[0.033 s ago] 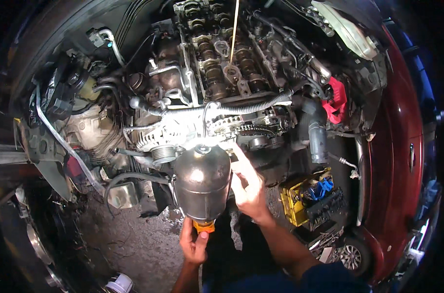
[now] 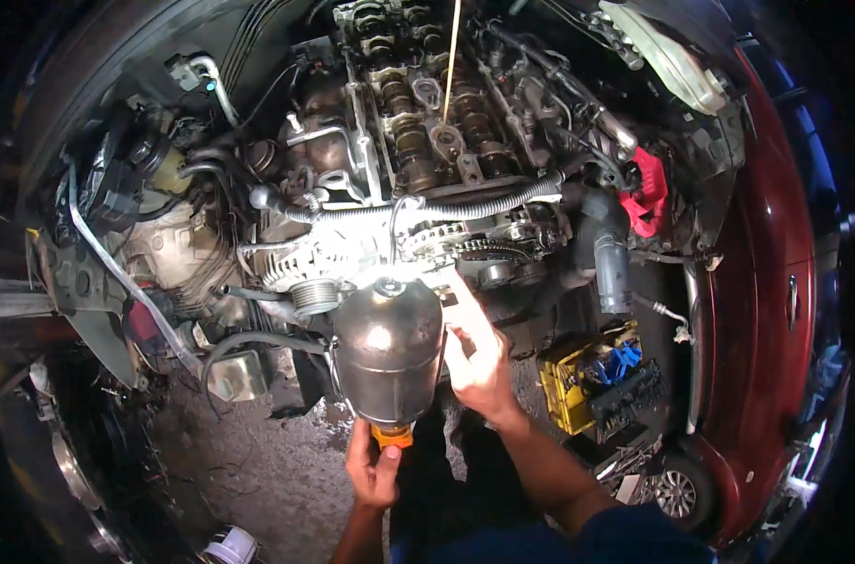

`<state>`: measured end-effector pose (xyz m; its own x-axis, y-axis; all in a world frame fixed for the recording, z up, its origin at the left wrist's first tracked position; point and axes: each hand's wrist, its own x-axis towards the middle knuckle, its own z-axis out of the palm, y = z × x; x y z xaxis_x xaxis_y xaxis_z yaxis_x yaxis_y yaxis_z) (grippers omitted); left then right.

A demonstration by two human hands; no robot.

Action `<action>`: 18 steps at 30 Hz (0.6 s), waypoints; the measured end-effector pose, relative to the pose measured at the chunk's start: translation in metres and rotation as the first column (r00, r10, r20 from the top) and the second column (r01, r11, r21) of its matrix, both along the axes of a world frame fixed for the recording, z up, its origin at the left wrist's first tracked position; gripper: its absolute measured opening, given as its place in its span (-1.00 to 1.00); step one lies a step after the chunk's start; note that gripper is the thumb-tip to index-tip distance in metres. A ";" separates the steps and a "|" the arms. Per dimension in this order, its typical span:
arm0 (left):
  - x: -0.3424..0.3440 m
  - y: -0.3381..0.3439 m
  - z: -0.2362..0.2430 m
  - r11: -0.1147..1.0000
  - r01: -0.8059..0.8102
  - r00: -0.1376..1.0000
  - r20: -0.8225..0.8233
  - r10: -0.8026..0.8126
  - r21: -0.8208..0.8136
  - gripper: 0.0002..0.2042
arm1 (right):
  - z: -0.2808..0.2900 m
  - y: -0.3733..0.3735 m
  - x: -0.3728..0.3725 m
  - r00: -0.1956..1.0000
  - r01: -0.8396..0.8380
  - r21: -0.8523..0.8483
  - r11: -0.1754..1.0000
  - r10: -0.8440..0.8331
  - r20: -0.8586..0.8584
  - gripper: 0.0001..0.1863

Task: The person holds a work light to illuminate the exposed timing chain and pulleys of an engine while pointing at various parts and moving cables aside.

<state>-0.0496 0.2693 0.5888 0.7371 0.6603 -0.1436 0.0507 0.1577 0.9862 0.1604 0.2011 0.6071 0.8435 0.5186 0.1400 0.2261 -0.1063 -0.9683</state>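
Observation:
A dark, rounded metal canister [image 2: 388,362] with a small fitting on top stands in front of the engine's near end. My left hand [image 2: 373,470] closes its fingers and thumb around the orange piece [image 2: 393,437] at the canister's lower end. Beside the canister's right side is my right hand [image 2: 482,362], index finger stretched up and thumb apart from it. Its fingertips lie near the brightly lit engine front [image 2: 343,254]; glare and the canister hide whether they touch anything. Just beyond them runs a timing chain [image 2: 493,249].
The uncovered engine [image 2: 413,146] has a thin pale rod [image 2: 452,61] standing in it. A corrugated hose [image 2: 484,200] crosses its front. Right of my arm sit a yellow crate [image 2: 564,399] and a blue item [image 2: 620,365]. A red car [image 2: 770,310] stands at the right; a white tub [image 2: 230,545] lies lower left.

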 end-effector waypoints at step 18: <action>0.015 0.023 0.005 0.998 0.003 1.000 -0.007 -0.003 -0.061 -0.30 | -0.004 0.027 0.011 0.999 0.015 -0.038 0.999 -0.013 0.039 -0.27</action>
